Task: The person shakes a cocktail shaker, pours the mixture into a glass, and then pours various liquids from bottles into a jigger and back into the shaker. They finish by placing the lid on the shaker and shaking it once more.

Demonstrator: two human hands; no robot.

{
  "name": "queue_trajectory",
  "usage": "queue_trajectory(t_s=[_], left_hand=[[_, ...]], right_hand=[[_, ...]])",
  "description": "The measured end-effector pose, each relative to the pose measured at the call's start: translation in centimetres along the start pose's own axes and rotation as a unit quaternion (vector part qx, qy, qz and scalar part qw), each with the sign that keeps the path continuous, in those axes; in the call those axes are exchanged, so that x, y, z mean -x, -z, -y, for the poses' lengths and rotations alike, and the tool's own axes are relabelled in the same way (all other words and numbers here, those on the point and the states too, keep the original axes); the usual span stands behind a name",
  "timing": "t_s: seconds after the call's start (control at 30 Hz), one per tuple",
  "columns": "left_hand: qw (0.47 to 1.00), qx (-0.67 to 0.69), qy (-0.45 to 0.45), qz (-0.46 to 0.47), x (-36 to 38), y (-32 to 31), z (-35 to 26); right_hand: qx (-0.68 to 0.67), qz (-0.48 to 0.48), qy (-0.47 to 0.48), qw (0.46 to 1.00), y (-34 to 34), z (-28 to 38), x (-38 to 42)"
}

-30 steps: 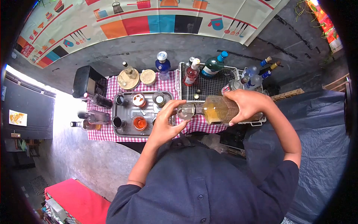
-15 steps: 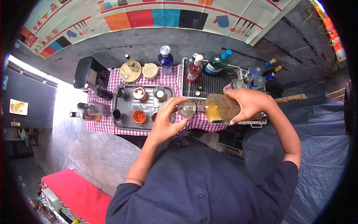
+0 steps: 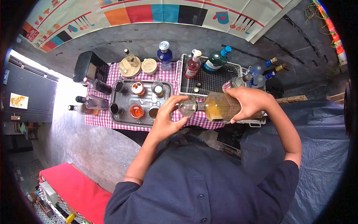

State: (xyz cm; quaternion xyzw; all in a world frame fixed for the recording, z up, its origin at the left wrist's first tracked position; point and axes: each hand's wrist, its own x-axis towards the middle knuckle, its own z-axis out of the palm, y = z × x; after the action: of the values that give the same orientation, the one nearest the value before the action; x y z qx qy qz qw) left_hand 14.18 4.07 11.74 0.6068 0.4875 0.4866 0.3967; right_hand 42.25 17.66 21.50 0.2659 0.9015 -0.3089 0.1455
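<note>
My left hand is curled round a small clear glass, thumb and fingers on its sides. My right hand grips a bottle with a textured body and yellowish liquid inside. The bottle lies nearly level, its neck pointing left at the mouth of the glass. Left of my left hand, a grey tray carries several glasses, among them one with orange-red liquid, one with foam on top and a dark-filled one beside my fingers.
A white wire rack holds a pink-red bottle, a green bottle and others. A blue bottle and a wooden stand stand along the wall. Dark bottles line the left end of the checkered cloth.
The whole view has shifted slightly, and more of the dark-filled glass beside my left hand shows. My hands keep hold of the glass and the bottle in much the same pose.
</note>
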Motion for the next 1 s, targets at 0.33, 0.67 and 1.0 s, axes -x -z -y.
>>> queue_trajectory(t_s=[0.33, 0.67, 1.0], left_hand=[[1.000, -0.009, 0.008, -0.005, 0.2, -1.2, -0.4], [1.000, -0.006, 0.002, 0.004, -0.2, -2.0, -0.5], [1.000, 0.002, 0.007, 0.014, -0.7, -2.0, 0.2]], right_hand=[[0.005, 0.023, -0.010, 1.000, 0.3, -0.5, 0.9], [0.003, 0.021, -0.008, 1.000, 0.3, -1.3, 1.4], [0.001, 0.009, -0.009, 1.000, 0.7, -0.9, 1.4]])
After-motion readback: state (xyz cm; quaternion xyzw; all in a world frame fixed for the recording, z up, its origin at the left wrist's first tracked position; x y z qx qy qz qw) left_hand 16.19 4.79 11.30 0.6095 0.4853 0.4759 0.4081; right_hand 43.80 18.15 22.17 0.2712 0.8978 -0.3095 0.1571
